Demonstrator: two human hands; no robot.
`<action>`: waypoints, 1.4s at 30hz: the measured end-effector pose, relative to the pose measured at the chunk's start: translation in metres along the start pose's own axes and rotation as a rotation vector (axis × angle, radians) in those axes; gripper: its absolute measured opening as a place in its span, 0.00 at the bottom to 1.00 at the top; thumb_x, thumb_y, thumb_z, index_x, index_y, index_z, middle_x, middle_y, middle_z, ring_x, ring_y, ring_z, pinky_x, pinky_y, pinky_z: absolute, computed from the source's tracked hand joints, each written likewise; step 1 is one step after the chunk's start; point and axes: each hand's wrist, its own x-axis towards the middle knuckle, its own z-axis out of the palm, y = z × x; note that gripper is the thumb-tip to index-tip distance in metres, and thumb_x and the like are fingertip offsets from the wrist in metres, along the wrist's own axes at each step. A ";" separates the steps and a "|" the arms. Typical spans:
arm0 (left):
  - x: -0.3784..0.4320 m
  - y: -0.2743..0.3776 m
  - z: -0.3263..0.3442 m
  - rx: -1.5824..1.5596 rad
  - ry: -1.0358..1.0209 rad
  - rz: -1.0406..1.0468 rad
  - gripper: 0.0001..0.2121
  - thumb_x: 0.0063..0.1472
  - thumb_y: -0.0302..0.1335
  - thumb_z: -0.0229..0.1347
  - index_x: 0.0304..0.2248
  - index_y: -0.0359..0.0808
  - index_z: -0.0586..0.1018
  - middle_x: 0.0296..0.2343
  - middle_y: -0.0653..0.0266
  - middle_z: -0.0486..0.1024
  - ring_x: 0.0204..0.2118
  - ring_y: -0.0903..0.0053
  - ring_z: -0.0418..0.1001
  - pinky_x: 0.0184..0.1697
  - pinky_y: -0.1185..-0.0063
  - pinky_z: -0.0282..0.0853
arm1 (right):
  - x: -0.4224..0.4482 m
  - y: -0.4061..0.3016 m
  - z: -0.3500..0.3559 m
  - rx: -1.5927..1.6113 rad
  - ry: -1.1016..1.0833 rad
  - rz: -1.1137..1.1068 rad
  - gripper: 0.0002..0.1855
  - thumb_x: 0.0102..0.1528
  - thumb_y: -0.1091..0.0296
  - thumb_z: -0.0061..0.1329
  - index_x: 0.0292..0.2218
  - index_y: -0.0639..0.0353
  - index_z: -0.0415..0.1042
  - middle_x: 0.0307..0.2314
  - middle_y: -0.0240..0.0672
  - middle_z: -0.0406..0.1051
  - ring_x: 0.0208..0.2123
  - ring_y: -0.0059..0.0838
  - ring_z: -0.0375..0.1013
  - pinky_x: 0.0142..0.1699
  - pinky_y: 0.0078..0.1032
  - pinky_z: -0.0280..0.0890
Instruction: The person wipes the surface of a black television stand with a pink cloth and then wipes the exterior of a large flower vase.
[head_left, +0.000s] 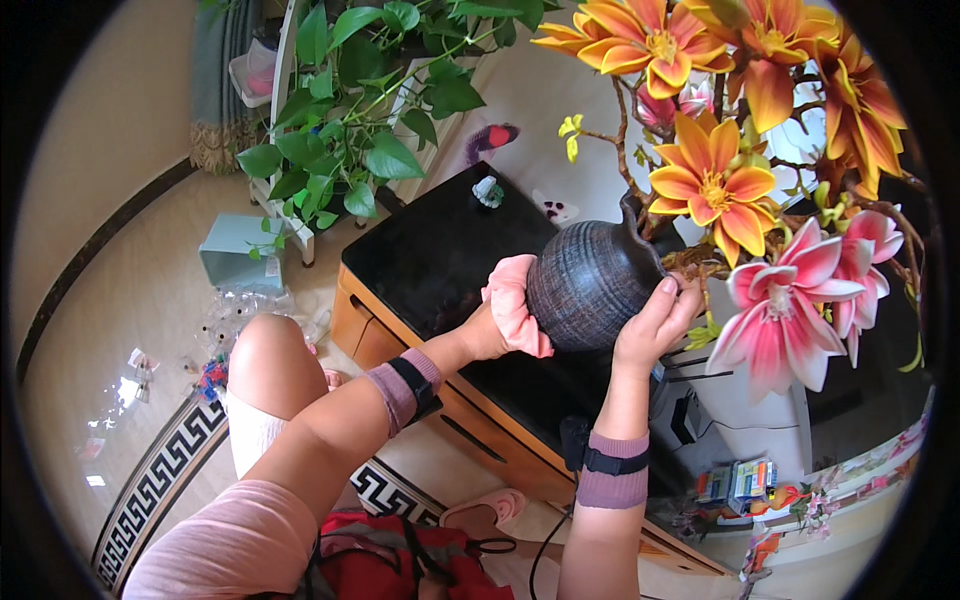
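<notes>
A dark ribbed vase (589, 289) is tilted over the black-topped cabinet (420, 247), its mouth towards the right. Large artificial flowers (709, 187), orange and pink, rise from it on brown branches. My right hand (660, 322) grips the vase at its neck and rim, thumb on the near side. At the base, my left hand (489, 330) holds a bunched pink cloth (517, 300) against the vase. Most of the left fingers are hidden behind the cloth and vase.
A small white-and-green ornament (487, 192) sits on the cabinet top. Trailing pothos leaves (360, 135) hang from a white stand (281, 97). On the floor, a light-blue bin (241, 251) lies near clear plastic items (244, 311). Stacked boxes (739, 484) stand at right.
</notes>
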 end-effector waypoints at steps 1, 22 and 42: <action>-0.001 0.007 -0.004 -0.002 -0.046 0.035 0.27 0.37 0.31 0.70 0.38 0.34 0.74 0.33 0.64 0.71 0.39 0.75 0.70 0.44 0.78 0.66 | -0.001 0.004 -0.001 -0.003 0.011 0.012 0.14 0.64 0.64 0.39 0.37 0.69 0.66 0.34 0.45 0.65 0.38 0.40 0.65 0.48 0.35 0.59; 0.042 0.044 0.004 0.326 0.006 0.171 0.36 0.36 0.49 0.70 0.41 0.32 0.73 0.37 0.48 0.69 0.42 0.52 0.68 0.45 0.67 0.66 | -0.002 -0.020 -0.004 0.095 -0.061 0.146 0.13 0.62 0.64 0.41 0.37 0.69 0.65 0.34 0.41 0.64 0.38 0.33 0.64 0.47 0.31 0.59; 0.037 0.083 0.032 0.682 -0.062 0.124 0.29 0.45 0.48 0.62 0.42 0.37 0.75 0.45 0.49 0.67 0.51 0.51 0.63 0.49 0.55 0.57 | 0.001 -0.022 -0.006 0.177 -0.099 0.235 0.14 0.61 0.62 0.43 0.36 0.68 0.65 0.32 0.43 0.62 0.37 0.38 0.64 0.45 0.34 0.60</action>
